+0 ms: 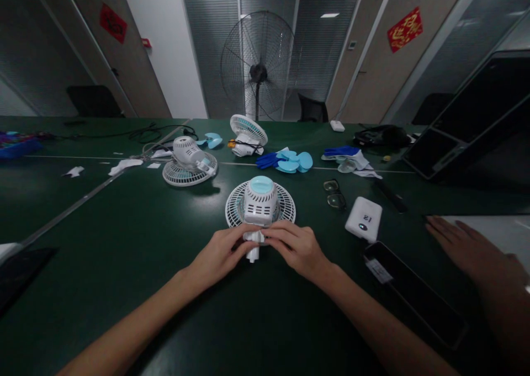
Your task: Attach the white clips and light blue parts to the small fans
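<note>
Face down on the dark green table, a small white fan [260,199] with a light blue cap on its motor housing lies in front of me. A white plastic clip-like piece [253,253] sticks out from its near side, towards me. My left hand [226,250] pinches this piece from the left, thumb and fingers pressed together. From the right, my right hand [296,244] closes its fingertips on the same piece. The fingers hide part of it, so how it joins the housing is hard to make out.
Behind are another face-down fan [188,160], a tilted fan [247,136], light blue fan blades [295,162] and gloves [348,159]. To the right lie glasses [334,194], a white power bank [364,219] and a phone [414,293]. Another person's hand [476,249] rests at far right.
</note>
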{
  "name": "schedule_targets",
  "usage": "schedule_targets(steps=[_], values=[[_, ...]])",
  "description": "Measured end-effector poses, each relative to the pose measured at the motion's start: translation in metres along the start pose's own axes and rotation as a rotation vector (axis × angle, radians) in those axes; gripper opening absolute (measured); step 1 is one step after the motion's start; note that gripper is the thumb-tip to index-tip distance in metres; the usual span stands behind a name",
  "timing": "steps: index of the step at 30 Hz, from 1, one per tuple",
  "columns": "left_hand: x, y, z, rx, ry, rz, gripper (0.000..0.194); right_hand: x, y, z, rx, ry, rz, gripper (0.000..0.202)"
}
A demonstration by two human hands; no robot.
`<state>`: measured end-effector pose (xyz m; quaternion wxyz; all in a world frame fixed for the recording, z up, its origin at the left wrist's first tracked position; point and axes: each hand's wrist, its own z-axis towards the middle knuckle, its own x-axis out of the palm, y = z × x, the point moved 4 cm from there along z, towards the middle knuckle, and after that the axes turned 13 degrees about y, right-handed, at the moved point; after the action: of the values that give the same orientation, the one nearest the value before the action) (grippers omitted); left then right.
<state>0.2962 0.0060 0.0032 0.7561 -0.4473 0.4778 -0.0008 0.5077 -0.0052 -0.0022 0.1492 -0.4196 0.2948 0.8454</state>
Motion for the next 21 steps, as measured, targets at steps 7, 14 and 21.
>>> schedule_targets(steps=[7, 14, 21], values=[[0.002, 0.001, 0.000, -0.027, -0.015, 0.003, 0.030, 0.011, 0.002, 0.011, 0.314, -0.025, 0.342, 0.021], [0.001, -0.001, 0.000, -0.024, 0.003, -0.008, 0.029, 0.013, 0.005, 0.013, 0.523, 0.024, 0.611, 0.032], [0.002, 0.002, 0.000, -0.007, -0.005, -0.013, 0.030, -0.001, 0.006, 0.005, -0.021, 0.062, -0.026, 0.019]])
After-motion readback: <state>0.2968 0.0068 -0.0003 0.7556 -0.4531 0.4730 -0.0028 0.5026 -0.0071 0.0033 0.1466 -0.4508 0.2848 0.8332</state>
